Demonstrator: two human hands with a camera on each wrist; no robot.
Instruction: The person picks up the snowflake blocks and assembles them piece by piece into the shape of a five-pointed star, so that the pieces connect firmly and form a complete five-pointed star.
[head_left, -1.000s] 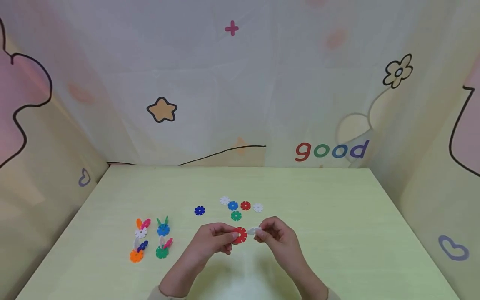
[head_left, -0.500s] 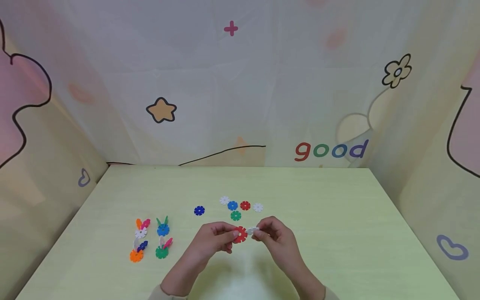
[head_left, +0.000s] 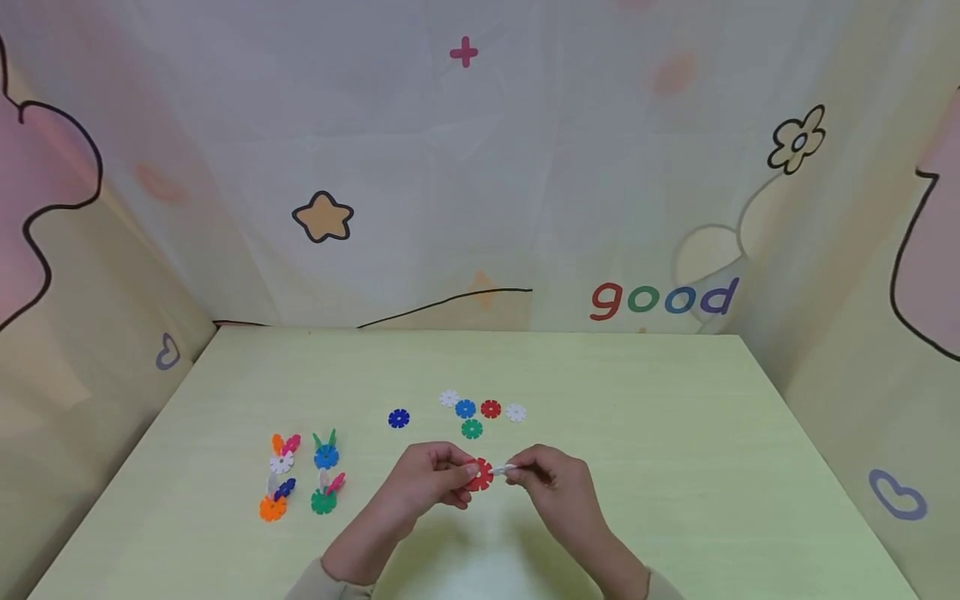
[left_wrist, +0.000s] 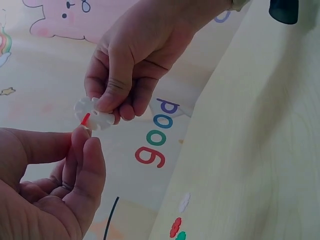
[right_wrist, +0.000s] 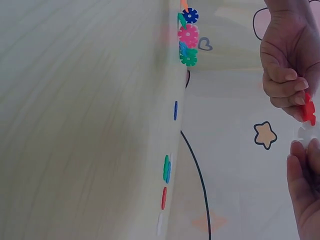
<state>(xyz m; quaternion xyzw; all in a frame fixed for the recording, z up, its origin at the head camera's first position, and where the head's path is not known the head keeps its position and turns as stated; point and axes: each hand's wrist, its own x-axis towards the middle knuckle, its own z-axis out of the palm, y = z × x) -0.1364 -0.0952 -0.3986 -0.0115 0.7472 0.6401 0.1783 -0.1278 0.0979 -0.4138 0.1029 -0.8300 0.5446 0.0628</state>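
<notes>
My left hand (head_left: 427,483) pinches a red notched plastic disc (head_left: 482,475) between thumb and fingers, its face towards the head camera. From the right, my right hand (head_left: 558,492) pinches a white notched disc (head_left: 501,471), seen almost edge-on. The two discs meet at their rims above the table. In the left wrist view the red disc (left_wrist: 85,119) shows as a thin strip against the notched edge of the white disc (left_wrist: 103,121); how deep they interlock I cannot tell. The right wrist view shows the red disc (right_wrist: 309,110) just above the pale white one (right_wrist: 306,133).
Beyond the hands lie loose notched discs: dark blue (head_left: 399,418), light blue (head_left: 465,408), green (head_left: 472,429), red (head_left: 491,408) and white (head_left: 516,412). Joined-disc figures stand at the left, including one with an orange base (head_left: 273,508). Printed cloth (head_left: 480,167) surrounds the table (head_left: 637,400).
The white disc has turned from a slanted face to nearly edge-on, and my right hand has shifted slightly left and down with it. My left hand keeps its pinch on the red disc.
</notes>
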